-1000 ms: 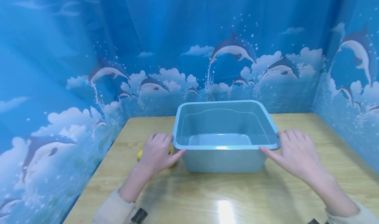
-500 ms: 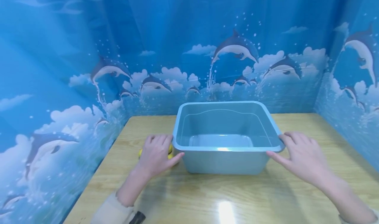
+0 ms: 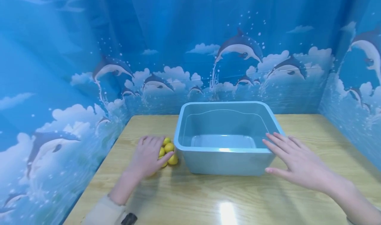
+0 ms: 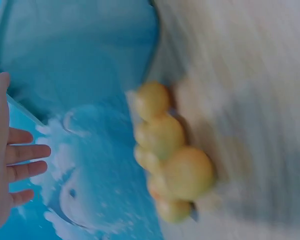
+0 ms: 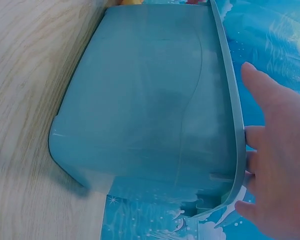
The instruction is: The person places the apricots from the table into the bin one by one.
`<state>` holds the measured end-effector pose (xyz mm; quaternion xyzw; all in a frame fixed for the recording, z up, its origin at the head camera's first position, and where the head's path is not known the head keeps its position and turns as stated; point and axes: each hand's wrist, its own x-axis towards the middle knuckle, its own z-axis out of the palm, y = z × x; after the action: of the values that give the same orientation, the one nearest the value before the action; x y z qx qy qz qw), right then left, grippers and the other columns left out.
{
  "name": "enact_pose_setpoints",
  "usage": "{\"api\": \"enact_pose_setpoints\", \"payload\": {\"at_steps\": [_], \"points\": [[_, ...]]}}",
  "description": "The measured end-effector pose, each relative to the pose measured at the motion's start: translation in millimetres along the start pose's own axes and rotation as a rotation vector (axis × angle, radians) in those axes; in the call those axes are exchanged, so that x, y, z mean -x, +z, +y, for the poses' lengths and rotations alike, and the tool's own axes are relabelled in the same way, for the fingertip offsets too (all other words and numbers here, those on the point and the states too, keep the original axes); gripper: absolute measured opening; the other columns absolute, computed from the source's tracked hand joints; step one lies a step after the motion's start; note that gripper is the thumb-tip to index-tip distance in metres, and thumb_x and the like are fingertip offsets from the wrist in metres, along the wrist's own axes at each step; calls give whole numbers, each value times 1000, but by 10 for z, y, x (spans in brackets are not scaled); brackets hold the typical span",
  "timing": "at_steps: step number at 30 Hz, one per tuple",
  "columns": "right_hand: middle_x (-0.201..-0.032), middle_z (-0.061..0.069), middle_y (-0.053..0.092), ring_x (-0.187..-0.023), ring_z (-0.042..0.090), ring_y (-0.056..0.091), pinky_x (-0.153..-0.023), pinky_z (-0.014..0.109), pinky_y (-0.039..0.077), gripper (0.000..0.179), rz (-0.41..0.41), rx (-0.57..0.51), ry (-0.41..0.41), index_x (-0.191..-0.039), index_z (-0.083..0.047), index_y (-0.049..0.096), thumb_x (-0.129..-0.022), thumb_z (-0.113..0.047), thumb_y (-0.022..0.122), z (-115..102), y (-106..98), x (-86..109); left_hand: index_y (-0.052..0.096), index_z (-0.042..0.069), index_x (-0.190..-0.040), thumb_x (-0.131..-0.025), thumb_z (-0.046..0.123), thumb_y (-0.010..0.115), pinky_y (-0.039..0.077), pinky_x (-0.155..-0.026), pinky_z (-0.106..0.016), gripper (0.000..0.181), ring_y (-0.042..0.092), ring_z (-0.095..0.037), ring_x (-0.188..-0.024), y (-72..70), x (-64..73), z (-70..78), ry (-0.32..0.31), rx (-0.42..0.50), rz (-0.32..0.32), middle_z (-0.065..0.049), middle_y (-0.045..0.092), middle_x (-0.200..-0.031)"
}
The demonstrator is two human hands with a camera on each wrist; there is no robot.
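A light-blue plastic bin (image 3: 220, 162) stands upright on the wooden table, and its inside shows nothing in it. Left of the bin, several round yellow fruits (image 3: 169, 147) lie clustered together. My left hand (image 3: 147, 155) hovers by the fruits, partly hiding them in the head view. The left wrist view shows its fingers (image 4: 27, 154) spread, apart from both the fruits and the bin. Over the bin's right front corner, my right hand (image 3: 300, 162) is held with straight fingers. In the right wrist view its fingertips are close to the bin's rim (image 5: 235, 115).
A wooden table (image 3: 190, 198) carries everything. Blue curtains with dolphins (image 3: 241, 50) hang behind it and along both sides. A dark band (image 3: 129, 219) sits at the left sleeve.
Both hands have let go of the bin's rim. The left hand has shifted left, uncovering more of the yellow fruits. The right hand's fingers have straightened. The bin has stayed in place.
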<state>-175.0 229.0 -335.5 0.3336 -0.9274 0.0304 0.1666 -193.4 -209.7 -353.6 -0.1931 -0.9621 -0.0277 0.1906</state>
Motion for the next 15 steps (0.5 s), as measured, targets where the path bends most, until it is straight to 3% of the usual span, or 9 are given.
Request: {"api": "enact_pose_setpoints", "payload": {"at_steps": [5, 10, 15], "points": [[-145, 13, 34, -135, 30, 24, -109, 26, -9, 79, 18, 3, -26, -145, -13, 31, -83, -53, 60, -4, 18, 15, 53, 0, -125, -87, 54, 52, 29, -98, -53, 66, 50, -33, -111, 113, 106, -216, 21, -76, -75, -16, 58, -118], [-146, 12, 33, -135, 31, 25, -108, 25, -11, 81, 11, -11, -13, -146, -16, 27, -82, -52, 61, -1, 38, 22, 58, 2, -114, -79, 54, 63, 33, -95, -51, 63, 53, -32, -103, 242, 205, -431, 67, -109, -59, -15, 60, -108], [-146, 12, 33, -134, 32, 25, -107, 25, -12, 82, -6, -26, -1, -147, -17, 26, -82, -52, 61, -4, 51, 25, 60, 2, -103, -73, 53, 69, 37, -90, -50, 60, 54, -31, -96, 327, 291, -556, 113, -102, -56, -14, 60, -99]]}}
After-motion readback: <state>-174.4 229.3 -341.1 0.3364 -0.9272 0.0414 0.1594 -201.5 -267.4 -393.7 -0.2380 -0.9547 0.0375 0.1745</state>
